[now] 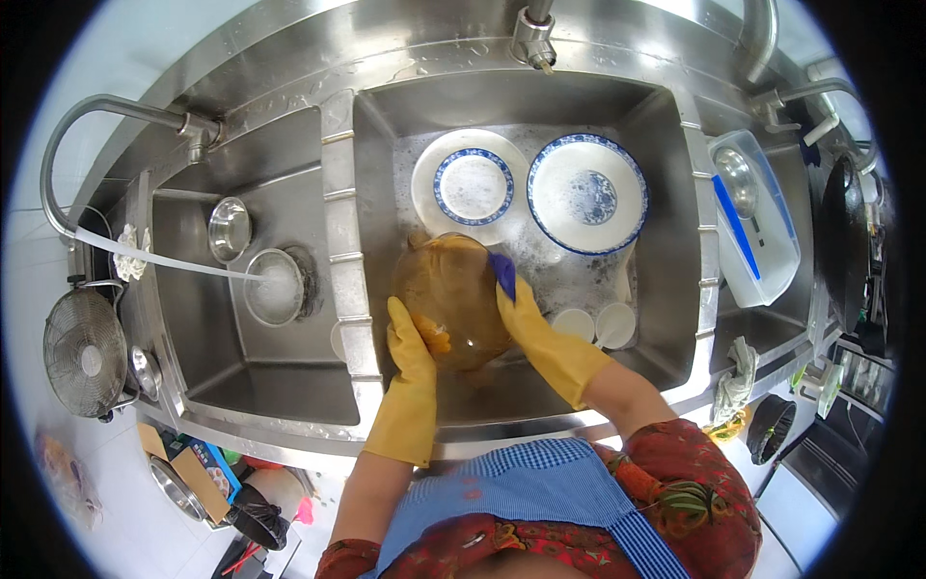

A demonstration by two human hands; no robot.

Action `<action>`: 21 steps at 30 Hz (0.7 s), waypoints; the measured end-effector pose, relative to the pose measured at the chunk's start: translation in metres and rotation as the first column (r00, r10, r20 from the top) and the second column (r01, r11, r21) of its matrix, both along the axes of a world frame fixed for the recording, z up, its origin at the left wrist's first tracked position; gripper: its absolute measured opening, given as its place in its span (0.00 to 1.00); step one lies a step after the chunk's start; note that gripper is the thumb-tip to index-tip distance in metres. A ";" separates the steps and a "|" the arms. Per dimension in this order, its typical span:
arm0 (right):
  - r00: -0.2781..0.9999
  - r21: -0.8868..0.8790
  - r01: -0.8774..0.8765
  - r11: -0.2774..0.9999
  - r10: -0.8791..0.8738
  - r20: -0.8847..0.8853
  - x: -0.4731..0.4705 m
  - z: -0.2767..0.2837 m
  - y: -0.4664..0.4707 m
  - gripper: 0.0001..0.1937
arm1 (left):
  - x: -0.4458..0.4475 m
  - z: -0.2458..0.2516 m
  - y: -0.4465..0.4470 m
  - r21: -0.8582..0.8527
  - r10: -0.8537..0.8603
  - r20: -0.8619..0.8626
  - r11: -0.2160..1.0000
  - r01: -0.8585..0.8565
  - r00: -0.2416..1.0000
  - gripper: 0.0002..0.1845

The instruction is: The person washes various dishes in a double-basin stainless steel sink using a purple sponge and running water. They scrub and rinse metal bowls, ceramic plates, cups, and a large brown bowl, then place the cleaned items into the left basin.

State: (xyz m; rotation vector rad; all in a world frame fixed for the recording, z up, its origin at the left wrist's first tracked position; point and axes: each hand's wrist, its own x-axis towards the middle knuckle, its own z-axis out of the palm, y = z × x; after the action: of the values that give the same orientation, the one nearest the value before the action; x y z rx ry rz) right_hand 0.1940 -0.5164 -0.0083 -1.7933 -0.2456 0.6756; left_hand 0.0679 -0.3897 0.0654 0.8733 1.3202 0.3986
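In yellow rubber gloves, both hands are at a round, see-through amber vessel [463, 297] over the front left of the middle sink basin. My left hand [419, 340] grips its left side, with the fingers seen through the wall. My right hand [515, 297] presses a purple cloth [504, 275] against its right rim. Behind it, a small blue-rimmed plate [474, 187] lies on a larger white plate [427, 170]. A blue-patterned plate [557, 203] lies to their right. Two small white cups [574, 324] [616, 326] stand right of my right hand.
In the left basin, water from a hose [166, 259] runs into a metal bowl [273, 288] beside another bowl [230, 229]. A ribbed metal divider [351, 253] separates the basins. The right basin holds a clear plastic tub [767, 253]. A faucet [535, 43] overhangs the middle basin.
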 end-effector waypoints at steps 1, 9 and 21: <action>0.997 -0.091 -0.046 0.995 0.051 0.059 -0.017 0.006 -0.016 0.19 | 0.000 -0.003 -0.001 0.015 0.006 -0.033 1.000 -0.006 0.999 0.37; 0.831 0.109 -0.280 0.954 0.184 0.525 -0.013 0.042 0.041 0.29 | -0.008 -0.010 0.004 0.025 -0.062 -0.101 0.998 0.064 0.993 0.36; 0.140 -0.594 0.324 0.736 -0.658 -0.740 -0.018 0.008 -0.033 0.33 | 0.002 -0.012 0.001 -0.161 0.202 -0.223 0.957 -0.241 0.954 0.35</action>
State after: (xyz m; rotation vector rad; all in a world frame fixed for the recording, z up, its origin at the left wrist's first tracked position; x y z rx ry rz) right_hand 0.1756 -0.5494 0.0000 -1.2813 1.3280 1.1599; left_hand 0.0701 -0.3885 0.0533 0.6212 1.6274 0.3593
